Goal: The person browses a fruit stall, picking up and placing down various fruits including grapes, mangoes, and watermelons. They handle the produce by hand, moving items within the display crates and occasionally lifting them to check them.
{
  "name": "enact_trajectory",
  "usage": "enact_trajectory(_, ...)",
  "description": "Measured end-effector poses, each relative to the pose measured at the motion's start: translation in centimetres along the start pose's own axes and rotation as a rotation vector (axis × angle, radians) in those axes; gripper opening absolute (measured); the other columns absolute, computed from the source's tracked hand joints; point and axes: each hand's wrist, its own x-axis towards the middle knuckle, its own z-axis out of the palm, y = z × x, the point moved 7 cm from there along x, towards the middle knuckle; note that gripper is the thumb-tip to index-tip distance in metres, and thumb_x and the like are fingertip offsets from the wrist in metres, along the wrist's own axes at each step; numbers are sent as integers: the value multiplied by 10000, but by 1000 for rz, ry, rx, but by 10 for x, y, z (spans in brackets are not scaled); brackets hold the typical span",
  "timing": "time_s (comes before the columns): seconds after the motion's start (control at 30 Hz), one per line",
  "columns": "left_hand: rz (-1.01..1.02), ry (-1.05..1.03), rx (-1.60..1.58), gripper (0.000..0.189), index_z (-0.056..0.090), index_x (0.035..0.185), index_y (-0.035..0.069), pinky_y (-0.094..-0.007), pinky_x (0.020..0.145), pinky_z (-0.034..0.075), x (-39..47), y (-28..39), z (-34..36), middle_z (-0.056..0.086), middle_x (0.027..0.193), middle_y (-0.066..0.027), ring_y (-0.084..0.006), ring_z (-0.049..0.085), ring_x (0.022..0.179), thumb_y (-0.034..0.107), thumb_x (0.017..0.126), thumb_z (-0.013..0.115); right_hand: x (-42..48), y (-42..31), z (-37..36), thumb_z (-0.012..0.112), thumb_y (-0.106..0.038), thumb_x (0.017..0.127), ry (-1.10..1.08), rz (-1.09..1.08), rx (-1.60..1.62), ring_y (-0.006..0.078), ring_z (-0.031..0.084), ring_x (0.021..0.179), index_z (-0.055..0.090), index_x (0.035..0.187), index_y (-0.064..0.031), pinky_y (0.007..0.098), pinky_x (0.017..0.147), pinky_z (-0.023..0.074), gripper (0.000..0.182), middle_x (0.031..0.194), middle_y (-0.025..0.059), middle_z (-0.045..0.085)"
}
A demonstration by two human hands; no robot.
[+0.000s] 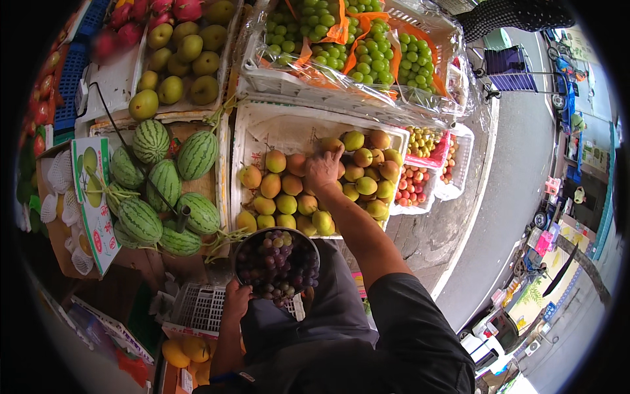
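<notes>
My left hand (238, 299) grips the rim of a round dark bowl (236, 259) filled with bunches of dark purple grapes (280, 261). My right hand (323, 170) reaches over a white foam box (275, 123) of yellow-red pears (270, 186), its fingers at a brownish pear (331, 144) near the top of the pile. Whether the fingers are closed on that pear is hard to tell. The bowl is just below the near edge of the box, above my legs.
Small striped watermelons (198, 155) with a thin dark rod across them lie left. Green grapes (374, 54) in a plastic-lined crate stand beyond the pears. Green-brown round fruits (189, 48) are at upper left, small red fruits (412, 184) at right. A road (517, 143) runs further right.
</notes>
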Motion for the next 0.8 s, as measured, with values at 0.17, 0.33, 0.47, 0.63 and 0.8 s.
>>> enact_trajectory(0.17,76,-80,15,425,572,1267,36,-426,756,624,2,2,-2,644,1198,-120,-247,677,1011,-57,863,475,-34,24,-16,533,-194,863,343,-15,287,340,575,997,709,987,-115,671,1168,145,230,897,121,611)
enact_trajectory(0.33,40,30,58,332,579,1212,68,-346,716,584,0,10,-2,638,1108,-50,-183,659,889,-31,901,523,-181,147,-6,595,-225,845,246,138,277,320,602,1001,702,1015,-144,634,1126,254,216,952,111,648)
enact_trajectory(0.47,72,18,42,323,579,1198,75,-350,677,600,5,18,0,636,1113,-60,-196,667,886,-26,896,526,-280,280,33,678,-363,852,-337,639,28,396,557,1230,689,1163,-64,652,1095,317,431,1241,240,630)
enact_trajectory(0.63,94,-58,57,420,575,1263,57,-417,707,632,18,20,6,653,1130,-84,-238,684,942,-46,866,481,-190,266,10,690,-273,857,257,304,482,397,619,1075,628,1202,-18,443,866,514,433,1190,240,628)
enact_trajectory(0.8,66,-43,109,405,587,1245,51,-433,714,631,22,11,5,649,1147,-91,-251,687,949,-41,867,477,-104,210,-9,668,-329,858,458,264,420,346,571,1110,637,1108,-85,626,1073,306,350,1131,129,645)
